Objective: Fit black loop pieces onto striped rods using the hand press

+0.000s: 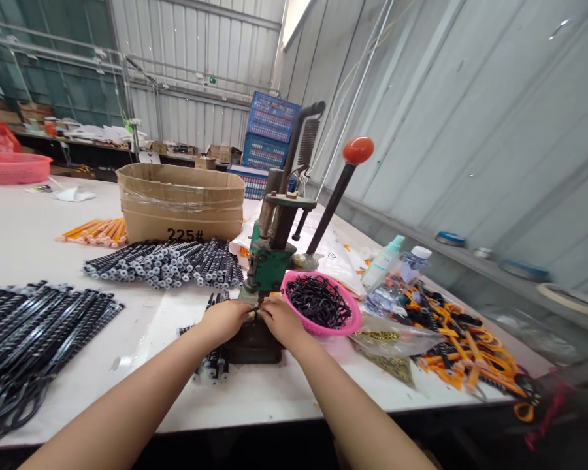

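A green hand press (268,267) with a long lever ending in a red-orange knob (359,150) stands on the white table. At its base, under the ram, my left hand (228,320) and my right hand (280,320) meet from either side. The fingers of both are pinched together on something small and dark that I cannot make out. Beside the base, partly behind my left forearm, lie several black striped rods (217,369) with pale ends. A pink basket (355,320) full of black loops (318,300) sits just right of my right hand.
Piles of black striped rods (166,262) and looped black straps (39,339) lie left. A cardboard box (181,202) stands behind. To the right are a bag of small brass-coloured pieces (387,349), bottles (383,264) and orange-and-black parts (470,352) along the table edge.
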Tool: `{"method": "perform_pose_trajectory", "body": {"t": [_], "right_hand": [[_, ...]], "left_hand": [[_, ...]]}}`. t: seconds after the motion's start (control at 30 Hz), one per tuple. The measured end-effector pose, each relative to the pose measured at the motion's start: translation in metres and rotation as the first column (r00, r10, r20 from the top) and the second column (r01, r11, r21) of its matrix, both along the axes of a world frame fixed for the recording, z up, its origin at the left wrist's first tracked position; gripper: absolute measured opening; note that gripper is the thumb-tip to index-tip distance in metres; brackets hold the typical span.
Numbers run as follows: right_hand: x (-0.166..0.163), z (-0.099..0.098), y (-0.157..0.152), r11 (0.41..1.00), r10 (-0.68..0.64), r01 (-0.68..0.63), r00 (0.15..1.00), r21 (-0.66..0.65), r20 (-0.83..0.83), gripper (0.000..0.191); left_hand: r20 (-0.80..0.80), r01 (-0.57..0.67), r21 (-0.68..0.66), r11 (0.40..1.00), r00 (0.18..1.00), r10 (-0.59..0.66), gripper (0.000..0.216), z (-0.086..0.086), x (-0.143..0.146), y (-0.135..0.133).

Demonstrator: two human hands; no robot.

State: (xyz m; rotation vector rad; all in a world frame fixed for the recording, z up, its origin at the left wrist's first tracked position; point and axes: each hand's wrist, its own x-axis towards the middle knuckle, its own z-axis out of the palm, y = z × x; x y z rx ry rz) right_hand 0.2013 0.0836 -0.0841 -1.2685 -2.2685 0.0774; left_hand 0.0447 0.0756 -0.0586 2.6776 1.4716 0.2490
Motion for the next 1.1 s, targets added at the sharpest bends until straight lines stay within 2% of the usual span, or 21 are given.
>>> {"method": "perform_pose_trajectory", "body": {"t": [0.17, 0.3, 0.4, 0.43, 0.5, 0.57, 0.6, 0.63, 0.7, 0.73, 0.8, 0.83, 0.87, 0.9, 0.93, 0.97, 1.0, 1.07, 1.1], "right_hand": [[0.004, 0.000, 0.003, 0.999, 0.026, -0.026, 1.000, 0.042, 0.004, 0.013], [0.005, -0.004, -0.010, 0.993, 0.038, -0.035, 0.999, 0.115, -0.023, 0.017], [0.008, 0.011, -0.023, 0.986, 0.049, -0.043, 0.998, 0.160, -0.036, 0.016], [0.011, 0.025, -0.024, 0.981, 0.035, -0.022, 0.997, 0.190, -0.069, 0.017], [0.022, 0.068, -0.020, 0.947, -0.012, 0.095, 0.966, 0.308, -0.259, 0.019], [0.036, 0.127, -0.007, 0.867, -0.008, 0.287, 0.825, 0.408, -0.565, 0.035], [0.044, 0.158, 0.001, 0.866, 0.032, 0.302, 0.762, 0.399, -0.647, 0.040], [0.052, 0.187, 0.008, 0.905, 0.055, 0.249, 0.736, 0.345, -0.675, 0.042], [0.067, 0.236, 0.013, 0.980, 0.036, 0.103, 0.747, 0.169, -0.663, 0.062], [0.073, 0.253, 0.009, 0.996, 0.009, 0.052, 0.761, 0.074, -0.649, 0.072], [0.080, 0.270, -0.014, 0.995, -0.059, -0.001, 0.809, -0.102, -0.585, 0.075], [0.081, 0.272, -0.032, 0.976, -0.071, -0.044, 0.863, -0.214, -0.501, 0.071], [0.081, 0.269, -0.051, 0.932, -0.035, -0.102, 0.929, -0.347, -0.367, 0.064], [0.078, 0.263, -0.070, 0.857, 0.066, -0.161, 0.976, -0.489, -0.205, 0.054], [0.074, 0.253, -0.088, 0.770, 0.209, -0.197, 0.976, -0.607, -0.052, 0.042], [0.068, 0.240, -0.103, 0.713, 0.344, -0.210, 0.936, -0.669, 0.072, 0.031], [0.061, 0.224, -0.114, 0.703, 0.441, -0.222, 0.881, -0.675, 0.170, 0.022], [0.047, 0.182, -0.126, 0.778, 0.516, -0.288, 0.800, -0.559, 0.306, 0.008], [0.041, 0.159, -0.127, 0.810, 0.527, -0.331, 0.773, -0.484, 0.354, 0.011]], "left_hand": [[-0.055, 0.023, 0.021, 1.000, 0.998, -0.022, 0.027, 0.000, 0.001, 0.000], [-0.120, 0.050, 0.056, 0.997, 0.992, -0.043, 0.031, 0.000, 0.000, -0.005], [-0.174, 0.067, 0.077, 0.995, 0.983, -0.053, 0.037, 0.000, 0.000, -0.009], [-0.191, 0.073, 0.082, 0.994, 0.980, -0.056, 0.038, 0.000, -0.001, -0.010], [-0.220, 0.085, 0.089, 0.992, 0.973, -0.064, 0.040, 0.002, -0.001, -0.010], [-0.245, 0.100, 0.093, 0.991, 0.967, -0.075, 0.041, 0.003, -0.001, -0.010], [-0.255, 0.107, 0.093, 0.990, 0.963, -0.080, 0.041, 0.004, 0.000, -0.010], [-0.265, 0.112, 0.094, 0.989, 0.961, -0.084, 0.040, 0.005, 0.000, -0.009], [-0.281, 0.117, 0.098, 0.988, 0.956, -0.085, 0.040, 0.005, 0.000, -0.008], [-0.285, 0.119, 0.101, 0.988, 0.955, -0.086, 0.040, 0.006, 0.000, -0.008], [-0.287, 0.127, 0.107, 0.986, 0.954, -0.091, 0.040, 0.006, -0.001, -0.007], [-0.284, 0.134, 0.109, 0.985, 0.954, -0.098, 0.040, 0.006, -0.001, -0.006], [-0.280, 0.142, 0.112, 0.984, 0.954, -0.106, 0.040, 0.006, -0.001, -0.006], [-0.276, 0.150, 0.112, 0.982, 0.954, -0.114, 0.040, 0.007, -0.002, -0.006], [-0.272, 0.158, 0.111, 0.981, 0.954, -0.123, 0.039, 0.007, -0.002, -0.005], [-0.269, 0.165, 0.110, 0.980, 0.954, -0.130, 0.039, 0.008, -0.003, -0.004], [-0.265, 0.171, 0.107, 0.979, 0.954, -0.138, 0.038, 0.008, -0.003, -0.004], [-0.256, 0.181, 0.101, 0.978, 0.955, -0.150, 0.038, 0.007, -0.004, -0.002], [-0.250, 0.185, 0.098, 0.978, 0.956, -0.155, 0.038, 0.006, -0.004, -0.002]]}}
